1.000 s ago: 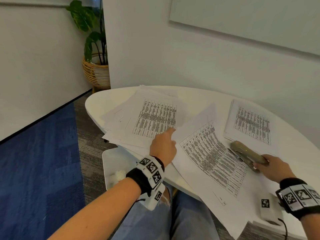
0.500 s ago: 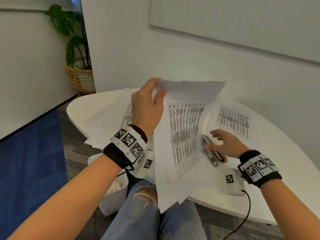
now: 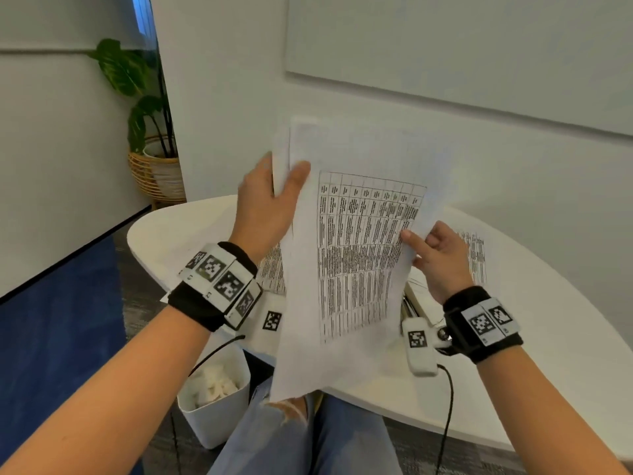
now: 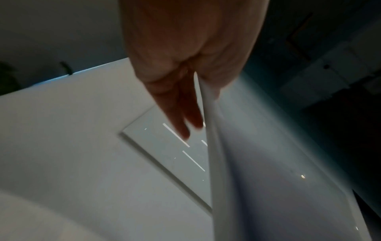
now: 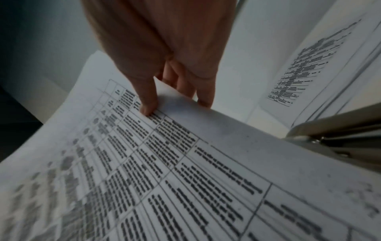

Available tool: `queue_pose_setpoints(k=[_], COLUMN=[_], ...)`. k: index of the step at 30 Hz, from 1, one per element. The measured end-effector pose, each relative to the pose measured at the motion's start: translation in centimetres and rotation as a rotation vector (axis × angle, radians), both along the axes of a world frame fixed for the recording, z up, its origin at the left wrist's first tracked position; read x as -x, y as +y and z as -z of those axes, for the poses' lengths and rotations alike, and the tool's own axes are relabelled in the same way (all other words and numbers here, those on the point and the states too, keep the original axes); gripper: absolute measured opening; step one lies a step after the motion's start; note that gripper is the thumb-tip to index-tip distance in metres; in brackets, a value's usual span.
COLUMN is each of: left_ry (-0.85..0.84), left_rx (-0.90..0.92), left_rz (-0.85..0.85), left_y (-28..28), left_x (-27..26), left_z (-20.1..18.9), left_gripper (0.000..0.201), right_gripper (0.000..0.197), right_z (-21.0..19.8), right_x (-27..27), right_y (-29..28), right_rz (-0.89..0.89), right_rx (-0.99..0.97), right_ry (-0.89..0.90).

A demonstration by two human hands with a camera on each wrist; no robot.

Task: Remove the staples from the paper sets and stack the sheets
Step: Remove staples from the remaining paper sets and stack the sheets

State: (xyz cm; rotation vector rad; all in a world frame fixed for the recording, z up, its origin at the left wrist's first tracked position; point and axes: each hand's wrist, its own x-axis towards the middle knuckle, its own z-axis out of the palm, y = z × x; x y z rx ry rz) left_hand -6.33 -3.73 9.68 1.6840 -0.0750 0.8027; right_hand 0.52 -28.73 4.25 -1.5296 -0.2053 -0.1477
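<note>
Left hand point(image 3: 265, 207) is pinching the top left corner of a printed paper set point(image 3: 356, 258), thumb in front and fingers behind, holding it upright above the white table point(image 3: 548, 337). Right hand point(image 3: 440, 260) is gripping the right edge, thumb on the printed table, fingers curled behind. More printed sheets point(image 3: 478, 255) are lying flat on the table behind, and the stapler point(image 5: 338, 135) is sitting just below the right wrist.
</note>
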Motion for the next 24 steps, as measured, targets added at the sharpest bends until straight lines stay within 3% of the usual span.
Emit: queue_pose_setpoints(k=[3, 6, 13, 20, 24], left_ry=[0.248, 0.306, 0.224, 0.131, 0.073], left_rx=[-0.123, -0.109, -0.001, 0.097, 0.019], left_rz=[0.086, 0.047, 0.131, 0.211, 0.189], left_y=[0.0, -1.1, -2.6, -3.6, -4.8], left_x=[0.0, -0.1, -0.1, 0.0, -0.1], left_z=[2.8, 4.7, 4.1, 1.3, 0.2], left_gripper=[0.039, 0.035, 0.033, 0.057, 0.047], right_gripper=[0.017, 0.017, 0.059, 0.054, 0.046], right_z=[0.4, 0.0, -2.4, -4.0, -4.5], right_x=[0.4, 1.0, 2.3, 3.2, 3.8], right_y=[-0.3, -0.4, -1.9, -3.8, -3.5], right_rz=[0.049, 0.038, -0.011, -0.031, -0.031], right_rx=[-0.085, -0.088, -0.014, 0.056, 0.054], right_ry=[-0.006, -0.017, -0.128, -0.198, -0.248])
